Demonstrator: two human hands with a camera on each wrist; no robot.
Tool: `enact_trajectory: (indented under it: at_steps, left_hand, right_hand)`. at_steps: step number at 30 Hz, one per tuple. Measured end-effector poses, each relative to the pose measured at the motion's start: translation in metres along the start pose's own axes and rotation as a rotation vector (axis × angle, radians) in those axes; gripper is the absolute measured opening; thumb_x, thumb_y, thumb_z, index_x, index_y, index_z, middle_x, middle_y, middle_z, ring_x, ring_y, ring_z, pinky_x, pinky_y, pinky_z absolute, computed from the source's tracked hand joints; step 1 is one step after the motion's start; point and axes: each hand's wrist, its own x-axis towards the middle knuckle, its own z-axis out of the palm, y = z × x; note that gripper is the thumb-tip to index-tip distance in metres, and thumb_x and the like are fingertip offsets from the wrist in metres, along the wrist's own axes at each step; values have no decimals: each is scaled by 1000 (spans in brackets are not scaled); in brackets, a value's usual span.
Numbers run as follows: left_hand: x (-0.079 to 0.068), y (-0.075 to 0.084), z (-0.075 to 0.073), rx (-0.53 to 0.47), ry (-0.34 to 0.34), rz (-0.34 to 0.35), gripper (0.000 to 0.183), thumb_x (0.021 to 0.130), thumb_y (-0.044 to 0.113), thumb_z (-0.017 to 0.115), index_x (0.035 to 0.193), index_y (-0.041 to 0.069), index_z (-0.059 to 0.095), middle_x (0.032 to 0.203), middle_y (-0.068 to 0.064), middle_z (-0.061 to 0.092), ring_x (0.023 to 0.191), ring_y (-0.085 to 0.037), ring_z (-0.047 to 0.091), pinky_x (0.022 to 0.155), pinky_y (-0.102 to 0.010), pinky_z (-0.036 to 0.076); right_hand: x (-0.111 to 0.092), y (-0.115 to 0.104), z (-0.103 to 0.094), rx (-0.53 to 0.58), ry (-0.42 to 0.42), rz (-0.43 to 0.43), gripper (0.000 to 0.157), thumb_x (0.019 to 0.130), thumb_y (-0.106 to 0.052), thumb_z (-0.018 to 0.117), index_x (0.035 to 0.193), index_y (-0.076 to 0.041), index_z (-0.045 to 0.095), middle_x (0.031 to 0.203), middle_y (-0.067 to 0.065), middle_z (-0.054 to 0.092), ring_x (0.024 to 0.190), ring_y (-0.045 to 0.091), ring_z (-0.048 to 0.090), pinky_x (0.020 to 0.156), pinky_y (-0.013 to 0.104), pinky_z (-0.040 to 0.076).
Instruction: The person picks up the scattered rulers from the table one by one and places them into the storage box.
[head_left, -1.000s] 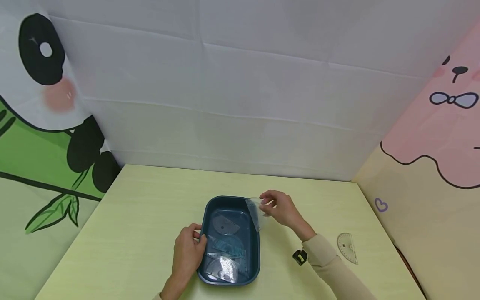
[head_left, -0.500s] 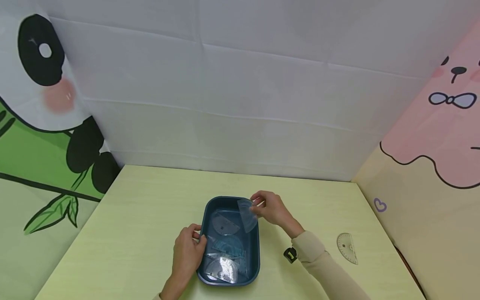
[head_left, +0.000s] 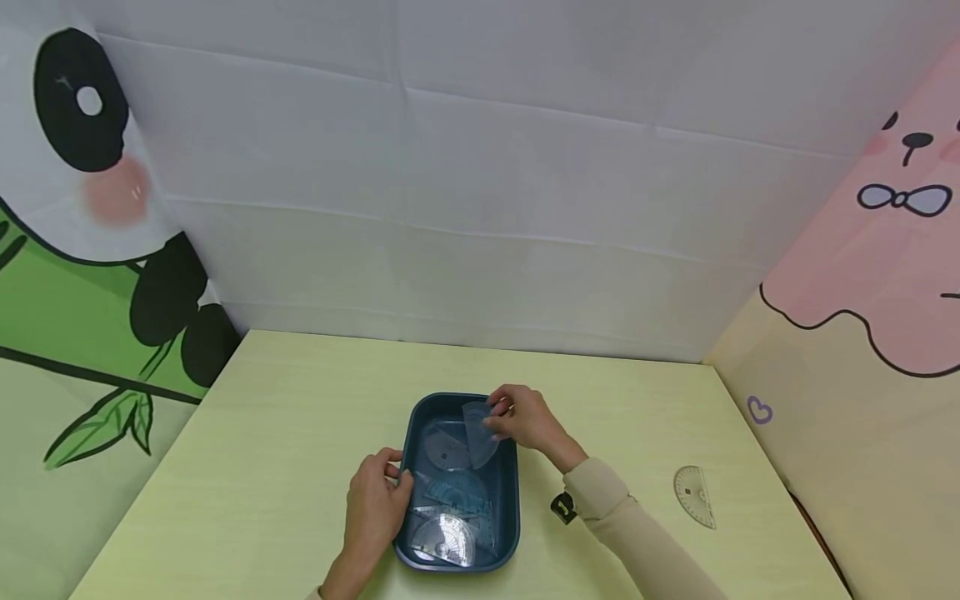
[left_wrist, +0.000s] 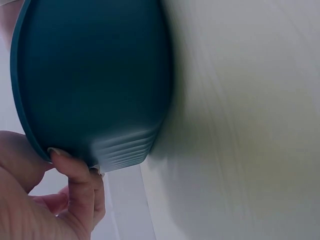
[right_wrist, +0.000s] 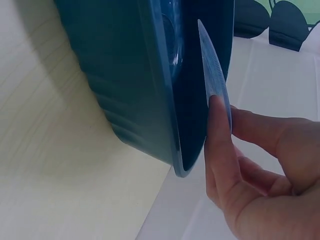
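Note:
A clear protractor [head_left: 478,433] is pinched between thumb and fingers of my right hand [head_left: 527,419], over the far right part of a dark blue plastic tray [head_left: 517,500]. In the right wrist view the protractor [right_wrist: 214,70] stands nearly edge-on at the tray's opening. My left hand [head_left: 378,498] grips the tray's left rim; the left wrist view has its fingers [left_wrist: 77,172] curled at the rim. Inside the tray lie several clear drawing pieces, among them a protractor [head_left: 450,450] in the far half and a shiny protractor [head_left: 450,537] at the near end.
Another protractor [head_left: 694,497] lies on the pale yellow table [head_left: 300,417], to the right of my right forearm. A small black device [head_left: 563,507] sits at my right wrist. A white cloth wall [head_left: 480,250] rises behind the table, with printed panels at both sides.
My right hand has moved left with the protractor, from beyond the tray's right rim to over its inside. The left hand has stayed on the rim.

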Motion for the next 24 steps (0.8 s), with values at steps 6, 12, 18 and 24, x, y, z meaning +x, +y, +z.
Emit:
enact_trajectory:
  at_steps: [6, 12, 18, 24]
  left_hand:
    - [0, 0, 2, 3, 3, 0, 24, 84, 0, 72, 108, -4, 72, 81, -5, 60, 66, -15, 60, 62, -34, 48]
    - [1, 1, 2, 6, 6, 1, 23, 84, 0, 72, 108, -4, 71, 81, -5, 60, 67, -15, 60, 63, -35, 48]
    - [0, 1, 2, 6, 5, 0, 24, 85, 0, 72, 108, -4, 71, 81, -5, 59, 67, -15, 60, 63, -34, 48]
    - [1, 1, 3, 8, 5, 2, 24, 84, 0, 72, 108, -4, 71, 81, -6, 60, 66, -15, 60, 62, -35, 48]
  right_hand:
    - [4, 2, 6, -2, -9, 1, 28, 91, 7, 71, 117, 12, 63, 92, 15, 63, 69, 26, 74, 70, 47, 60]
    - [7, 2, 13, -14, -11, 6, 29, 90, 7, 71, 117, 14, 63, 92, 16, 64, 68, 27, 74, 70, 47, 60]
    - [11, 2, 19, 1, -10, 27, 28, 89, 10, 71, 116, 15, 62, 91, 16, 63, 69, 29, 74, 70, 47, 60]
    - [14, 4, 25, 8, -10, 58, 29, 88, 12, 71, 115, 15, 61, 89, 14, 61, 68, 28, 73, 70, 46, 61]
